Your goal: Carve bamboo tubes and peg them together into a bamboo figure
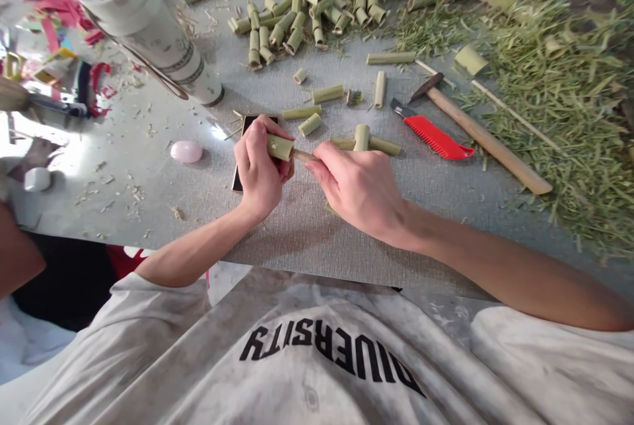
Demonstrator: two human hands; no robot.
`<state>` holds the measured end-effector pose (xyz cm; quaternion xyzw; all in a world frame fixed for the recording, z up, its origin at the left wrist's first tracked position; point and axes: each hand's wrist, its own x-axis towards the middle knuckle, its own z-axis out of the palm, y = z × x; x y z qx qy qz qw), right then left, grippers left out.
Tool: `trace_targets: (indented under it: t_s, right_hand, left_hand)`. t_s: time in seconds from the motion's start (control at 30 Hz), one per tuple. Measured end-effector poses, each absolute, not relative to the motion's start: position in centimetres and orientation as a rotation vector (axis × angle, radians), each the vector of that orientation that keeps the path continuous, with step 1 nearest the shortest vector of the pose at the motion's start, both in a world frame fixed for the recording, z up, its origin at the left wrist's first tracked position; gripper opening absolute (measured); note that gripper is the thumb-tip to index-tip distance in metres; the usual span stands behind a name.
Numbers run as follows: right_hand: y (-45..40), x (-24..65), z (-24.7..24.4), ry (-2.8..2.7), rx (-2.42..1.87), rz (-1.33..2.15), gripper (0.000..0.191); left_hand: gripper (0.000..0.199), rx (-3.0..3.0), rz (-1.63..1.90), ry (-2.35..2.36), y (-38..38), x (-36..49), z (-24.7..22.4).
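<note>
My left hand (260, 164) is closed around a short piece of bamboo (280, 148), its cut end turned to the right. My right hand (364, 187) pinches a thin wooden stick (303, 155) that meets this cut end; whether its tip is inside the tube I cannot tell. Beneath my left hand lies a phone (238, 177) with a dark screen, partly covered. Just beyond my right hand sits a cross-shaped pair of bamboo pieces (362, 138). Several short bamboo cuts, among them a small tube (310, 124), lie a little farther off.
To the right are a hammer (488, 131), a red utility knife (438, 136) and a heap of green shavings (559, 95). A pile of bamboo pieces (297, 16) lies at the back. On the left stand a white tumbler (148, 29) and a pink oval object (186, 152). Another person's arm (17, 253) shows at the left edge.
</note>
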<state>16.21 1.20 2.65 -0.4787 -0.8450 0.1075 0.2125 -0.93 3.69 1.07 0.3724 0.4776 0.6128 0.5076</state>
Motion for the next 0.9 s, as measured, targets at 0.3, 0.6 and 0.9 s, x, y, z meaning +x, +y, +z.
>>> trace_targets:
  t_s: [0.3, 0.6, 0.9]
  right_hand:
    - [1.1, 15.9, 2.3, -2.426, -1.359, 0.169, 0.039]
    - [0.9, 18.4, 6.6, -2.360, -1.282, -0.056, 0.054]
    - [1.4, 19.7, 9.7, -2.395, -1.360, 0.096, 0.036]
  left_hand:
    - [0.050, 0.858, 1.447, 1.076, 4.1, -0.7, 0.8]
    - [0.054, 0.692, 1.386, 0.972, 6.6, -3.7, 1.2]
    - [0.056, 0.652, 1.171, 0.800, 5.2, -2.4, 3.1]
